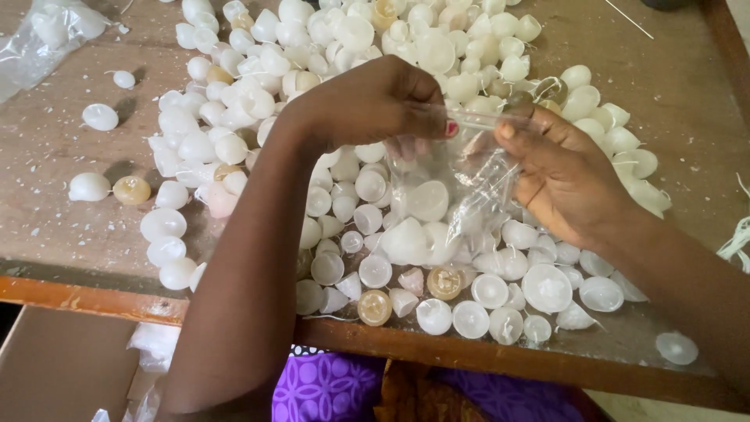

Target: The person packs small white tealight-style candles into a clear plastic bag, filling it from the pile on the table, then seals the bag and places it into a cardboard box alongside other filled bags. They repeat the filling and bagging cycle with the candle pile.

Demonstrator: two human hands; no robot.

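Observation:
Both of my hands hold a small clear plastic bag (461, 184) by its top edge above the table. My left hand (375, 101) pinches the bag's mouth from the left. My right hand (562, 176) grips the mouth from the right. Inside the bag hang a few white dome-shaped wax candles (426, 202). Under and around the bag lies a big heap of white candles (328, 47), with a few amber ones (445, 283) mixed in.
The worn wooden table (47, 156) has an orange front edge (94, 301). Another clear bag (47, 35) lies at the far left corner. Stray candles (90, 187) sit at the left. A cardboard box (62, 367) stands below the table.

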